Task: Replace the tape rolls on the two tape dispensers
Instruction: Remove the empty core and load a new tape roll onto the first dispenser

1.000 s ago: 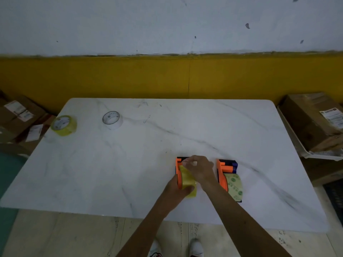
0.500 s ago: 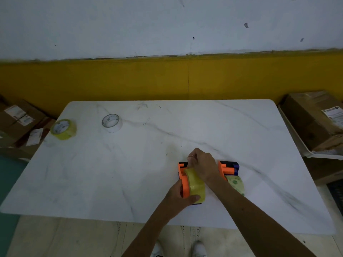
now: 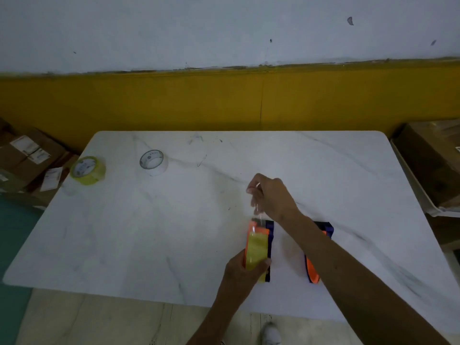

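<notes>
Fingers [image 3: 254, 189] of the right hand [image 3: 270, 195] pinch the free end of a clear tape strip [image 3: 257, 212], which runs up from the yellow tape roll [image 3: 256, 250] mounted in the left orange tape dispenser [image 3: 249, 235]. The fingers of the left hand [image 3: 242, 272] close around the near end of that dispenser and its roll, near the front edge of the table [image 3: 149, 232]. The second dispenser [image 3: 312, 270], orange with a dark blue head, lies just to the right on the table, partly hidden under the right forearm; whether it carries a roll cannot be told. Well apart, at the far left of the table, lie two loose rolls flat on their sides: a yellow spare roll [image 3: 87, 170] at the edge and a clear spare roll [image 3: 153, 162] beside it. Cardboard boxes [image 3: 433, 165] stand on the floor at both sides.
</notes>
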`<action>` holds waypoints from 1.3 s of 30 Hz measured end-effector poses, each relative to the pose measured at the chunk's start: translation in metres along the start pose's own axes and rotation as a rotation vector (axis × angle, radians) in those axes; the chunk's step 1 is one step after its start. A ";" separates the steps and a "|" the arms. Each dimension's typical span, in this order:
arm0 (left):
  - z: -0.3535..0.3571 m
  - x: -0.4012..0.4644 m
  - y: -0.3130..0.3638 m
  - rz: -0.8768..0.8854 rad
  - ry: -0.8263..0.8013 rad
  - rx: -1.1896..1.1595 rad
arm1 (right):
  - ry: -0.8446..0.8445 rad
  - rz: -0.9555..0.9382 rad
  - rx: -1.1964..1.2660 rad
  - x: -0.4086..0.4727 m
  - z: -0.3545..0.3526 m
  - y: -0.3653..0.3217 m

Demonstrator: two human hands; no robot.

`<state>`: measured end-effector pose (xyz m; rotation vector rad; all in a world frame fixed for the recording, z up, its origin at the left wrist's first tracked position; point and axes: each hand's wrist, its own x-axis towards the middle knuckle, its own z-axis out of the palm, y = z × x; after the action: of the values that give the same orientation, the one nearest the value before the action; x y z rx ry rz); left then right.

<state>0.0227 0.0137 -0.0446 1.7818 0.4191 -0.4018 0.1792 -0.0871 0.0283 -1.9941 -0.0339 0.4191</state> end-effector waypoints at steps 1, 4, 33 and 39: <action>0.000 0.000 0.000 -0.003 -0.005 -0.006 | 0.003 0.037 0.113 0.002 -0.006 -0.013; 0.000 0.000 -0.003 -0.013 -0.012 0.013 | -0.008 0.157 0.370 0.012 -0.024 -0.038; -0.010 -0.011 0.027 -0.060 0.013 -0.027 | 0.154 0.078 0.519 0.037 -0.066 -0.007; -0.028 -0.027 0.044 0.028 0.039 -0.070 | 0.171 0.059 0.391 0.035 -0.072 0.010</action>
<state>0.0221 0.0289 0.0122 1.7275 0.4308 -0.3295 0.2328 -0.1470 0.0381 -1.6396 0.2010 0.2671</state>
